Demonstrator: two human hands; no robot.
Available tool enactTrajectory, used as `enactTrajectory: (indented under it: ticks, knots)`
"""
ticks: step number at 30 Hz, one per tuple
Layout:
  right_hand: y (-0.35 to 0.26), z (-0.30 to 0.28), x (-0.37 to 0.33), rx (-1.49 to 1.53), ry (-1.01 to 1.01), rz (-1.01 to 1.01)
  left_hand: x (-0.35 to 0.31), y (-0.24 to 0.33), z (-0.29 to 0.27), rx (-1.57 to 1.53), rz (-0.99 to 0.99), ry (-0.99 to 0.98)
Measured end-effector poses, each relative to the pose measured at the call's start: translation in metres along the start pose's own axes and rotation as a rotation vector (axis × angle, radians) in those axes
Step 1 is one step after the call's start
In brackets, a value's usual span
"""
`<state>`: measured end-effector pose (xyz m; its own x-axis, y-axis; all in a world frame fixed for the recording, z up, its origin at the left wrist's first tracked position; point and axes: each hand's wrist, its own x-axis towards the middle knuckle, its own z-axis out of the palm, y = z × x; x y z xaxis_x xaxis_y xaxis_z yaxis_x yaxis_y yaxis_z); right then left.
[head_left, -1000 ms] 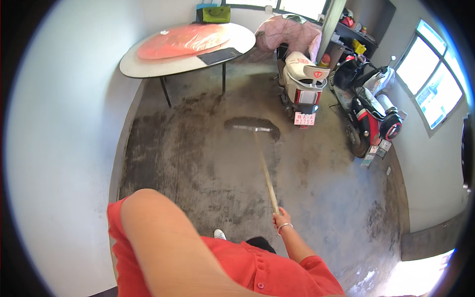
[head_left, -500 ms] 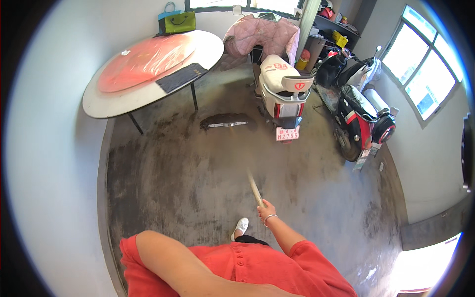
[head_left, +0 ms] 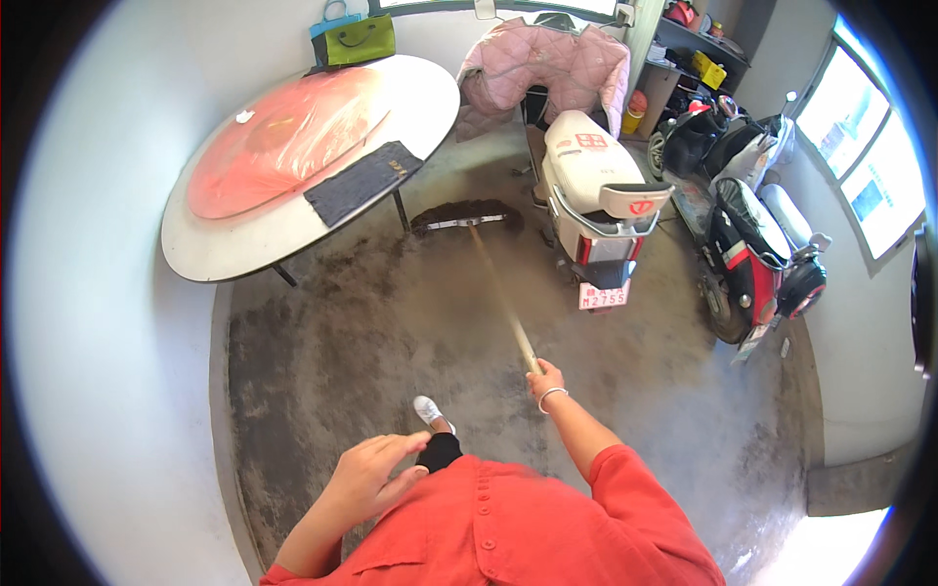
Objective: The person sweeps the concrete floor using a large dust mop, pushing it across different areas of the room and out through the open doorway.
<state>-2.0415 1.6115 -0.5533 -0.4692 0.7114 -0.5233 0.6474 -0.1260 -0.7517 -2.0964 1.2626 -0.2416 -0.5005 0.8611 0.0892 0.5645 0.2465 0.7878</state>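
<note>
My right hand (head_left: 549, 381), with a white bangle at its wrist, is closed around the pale handle of a long mop (head_left: 518, 330). The handle slants forward and slightly left, away from me. At its far end lies the wide, dark mop head (head_left: 445, 211), flat on the floor with a shiny metal bar along its near side. It sits between the round table's leg and the white scooter. My left hand (head_left: 369, 477) hovers in front of my red shirt, fingers stretched out and holding nothing.
A round table (head_left: 200, 252) with a red plastic-covered disc, dark cloth and green-blue bag (head_left: 360, 41) stands far left. A white scooter (head_left: 591, 181) with a pink quilted cover (head_left: 547, 63) stands ahead. Right of it are another scooter (head_left: 752, 259), shelves (head_left: 699, 44) and a window. The concrete floor (head_left: 322, 342) is stained.
My left hand has come into view at the lower left; earlier only that arm showed across my front. My right hand has gone forward along with the mop handle. A foot has stepped forward.
</note>
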Motion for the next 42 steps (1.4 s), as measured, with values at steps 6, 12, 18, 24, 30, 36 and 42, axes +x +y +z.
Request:
enactTrajectory:
  ticks: [6,12,18,24,30,36,42]
  knots:
    - [-0.094,0.031,0.038,0.122,-0.041,0.050,0.060,-0.114,-0.049,0.266,-0.280,-0.107]
    - [-0.136,0.084,0.091,0.134,-0.026,0.050,0.170,-0.217,-0.105,-0.015,-0.304,0.028]
    - [-0.186,0.124,0.146,0.105,0.000,-0.002,0.293,-0.300,-0.128,0.123,-0.276,0.127]
    - [-0.233,0.158,0.233,0.191,0.005,0.031,0.411,-0.375,-0.136,0.365,-0.279,0.203]
    - [-0.304,0.220,0.330,0.309,0.018,0.132,0.493,-0.450,-0.130,0.698,-0.372,0.266]
    - [-0.399,0.222,0.469,0.272,0.012,0.025,0.513,-0.458,-0.134,0.808,-0.471,0.236]
    - [-0.493,0.218,0.636,0.314,0.027,-0.069,0.527,-0.469,-0.136,0.745,-0.454,0.215]
